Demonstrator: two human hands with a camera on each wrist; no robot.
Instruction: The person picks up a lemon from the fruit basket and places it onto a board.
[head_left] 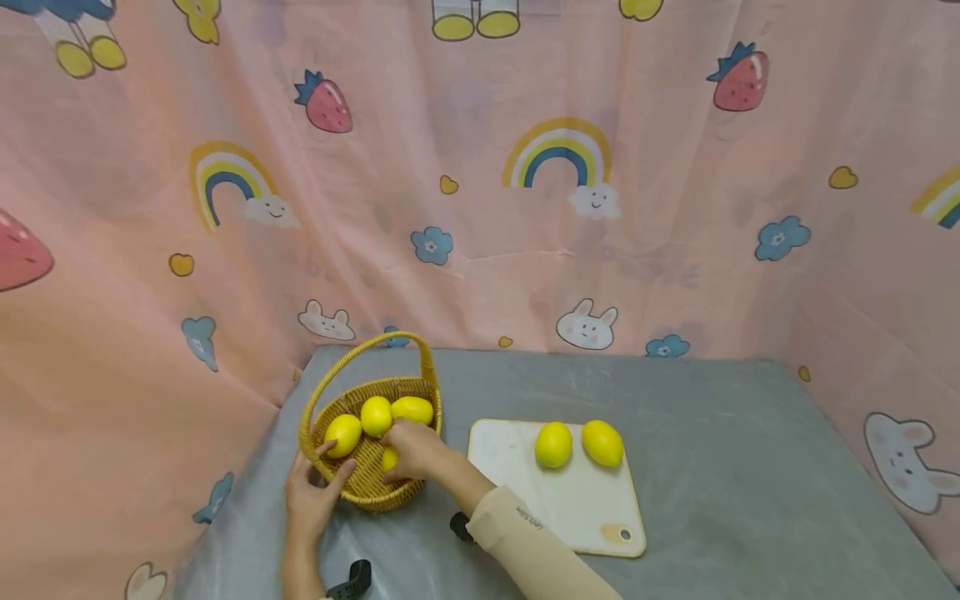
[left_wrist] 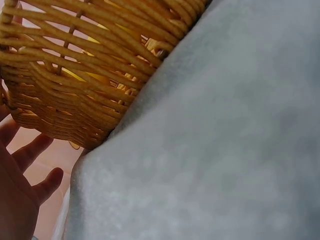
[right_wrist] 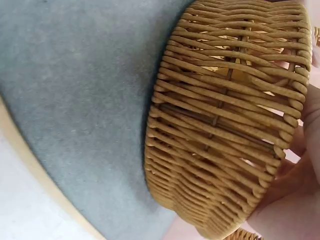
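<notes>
two hands grip (left basket, right lemon) above grey cloth, pink curtain behind.

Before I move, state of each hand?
Left hand: open, touching the oval golden-brown wicker basket.
Right hand: closed, holding a rounded yellow lemon inside it.

Head camera faces forward-down; wrist cameras share the basket close-up
</notes>
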